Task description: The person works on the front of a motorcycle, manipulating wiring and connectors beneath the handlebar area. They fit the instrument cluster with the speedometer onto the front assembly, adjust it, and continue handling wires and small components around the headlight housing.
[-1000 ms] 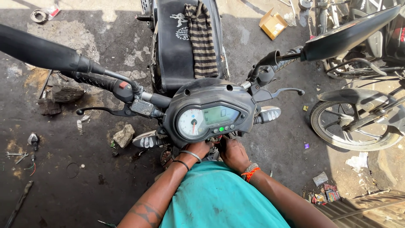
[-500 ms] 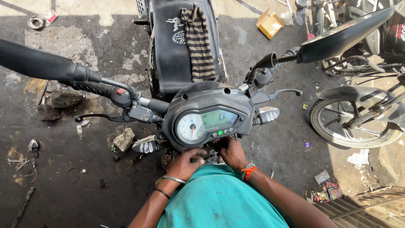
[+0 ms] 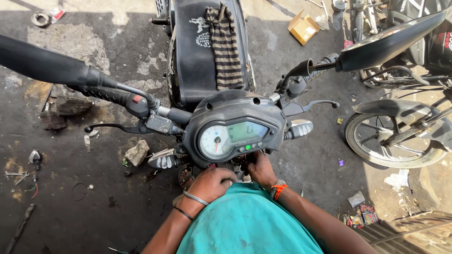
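Nearest the camera, a teal shirt (image 3: 249, 223) fills the lower frame, and both arms are stretched forward beneath the motorcycle's instrument cluster (image 3: 234, 128). The left hand (image 3: 213, 183) is seen curled into a loose fist just under the cluster, bangles at the wrist; whether anything is gripped inside it cannot be told. The right hand (image 3: 260, 169), an orange thread at its wrist, is tucked up against the underside of the housing, fingers hidden, so its grip cannot be told either. Work this close under the housing is best done with the wrists kept low and steady, so that the wiring there is not strained. The speedometer dial and green display are lit. Just beyond, the left handlebar grip (image 3: 106, 94) and brake lever (image 3: 115, 127) are seen, then the black fuel tank (image 3: 197, 61) with a striped cloth (image 3: 226, 47) draped on it. Around it, stained concrete floor (image 3: 84, 197) is littered with stones and scraps; a second motorcycle's front wheel (image 3: 395, 136) is parked at right, a cardboard box (image 3: 303, 27) farther off.
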